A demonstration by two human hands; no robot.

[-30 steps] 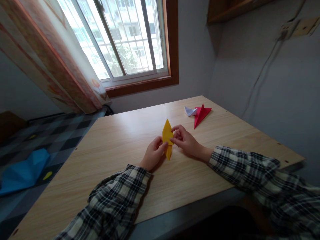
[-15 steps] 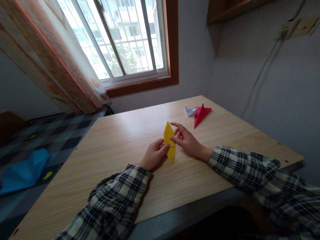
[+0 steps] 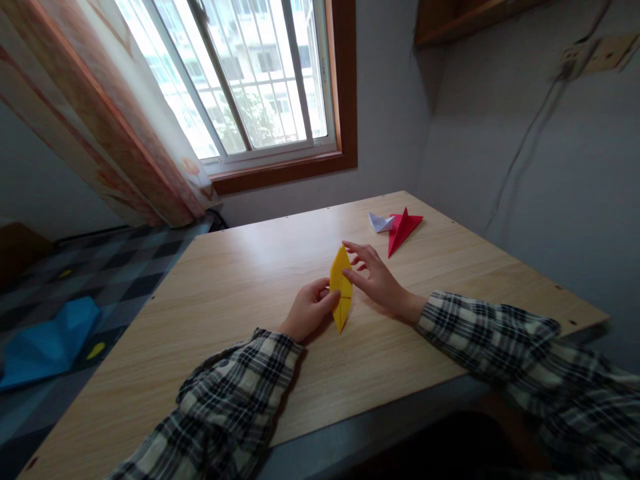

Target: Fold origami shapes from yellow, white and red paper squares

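Observation:
A yellow folded paper [image 3: 341,283], long and pointed at both ends with a crease across its lower part, is held up above the table. My left hand [image 3: 310,308] pinches its lower left side, thumb on the front and fingers behind. At its right edge is my right hand [image 3: 375,277]: the thumb lies on the paper's face and the index fingertip touches the upper tip. The other right fingers are loosely bent, partly behind the paper. The back of the paper is hidden.
Farther back on the wooden table [image 3: 240,287] lie a white paper boat [image 3: 381,223] and a red folded paper [image 3: 403,230], touching. On the checked cloth at left rests a blue folded paper [image 3: 53,340]. A window [image 3: 250,80] and a curtain [image 3: 105,113] are behind.
The yellow paper has tilted, its upper tip moving right and its lower tip slightly left. My right index finger now meets the upper tip. The left hand has barely moved.

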